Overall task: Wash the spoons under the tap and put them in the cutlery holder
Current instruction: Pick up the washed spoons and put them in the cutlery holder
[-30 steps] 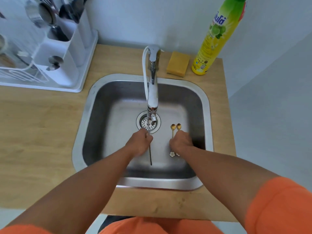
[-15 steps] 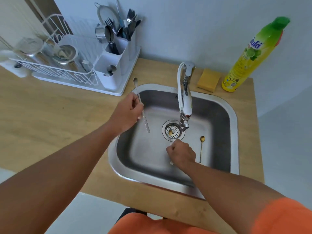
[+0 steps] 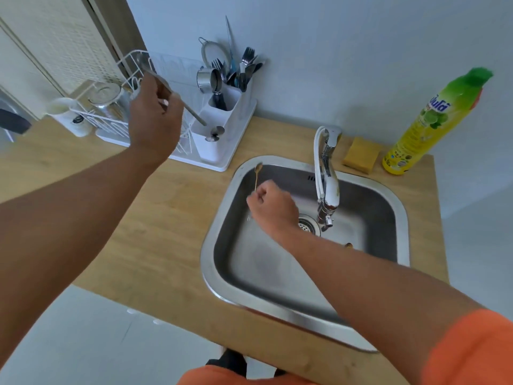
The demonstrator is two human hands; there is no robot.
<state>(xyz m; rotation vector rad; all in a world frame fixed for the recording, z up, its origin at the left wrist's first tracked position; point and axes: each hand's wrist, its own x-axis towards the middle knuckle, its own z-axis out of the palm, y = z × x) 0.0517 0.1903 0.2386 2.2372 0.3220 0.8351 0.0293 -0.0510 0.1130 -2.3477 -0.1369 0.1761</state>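
Note:
My left hand (image 3: pixel 154 118) is raised over the dish rack and grips a long silver spoon (image 3: pixel 191 111), handle end pointing down toward the white cutlery holder (image 3: pixel 224 126). The holder stands at the rack's right end with forks and spoons in its back compartments. My right hand (image 3: pixel 273 208) is over the left part of the steel sink (image 3: pixel 277 307) and holds a small gold spoon (image 3: pixel 257 175), bowl up near the sink's rim. Another gold spoon (image 3: pixel 348 245) shows only as a tip behind my right forearm. The tap (image 3: pixel 327 173) stands at the sink's back.
A white dish rack (image 3: pixel 111 118) holds metal cups and a white mug on the wooden counter (image 3: pixel 155 218). A yellow sponge (image 3: pixel 361 154) and a yellow-green dish soap bottle (image 3: pixel 433 120) stand behind the sink on the right. The counter's front edge is near my body.
My left hand rose from the sink's left rim to above the rack, carrying the silver spoon. My right hand moved left from the drain with a gold spoon. The camera swung left.

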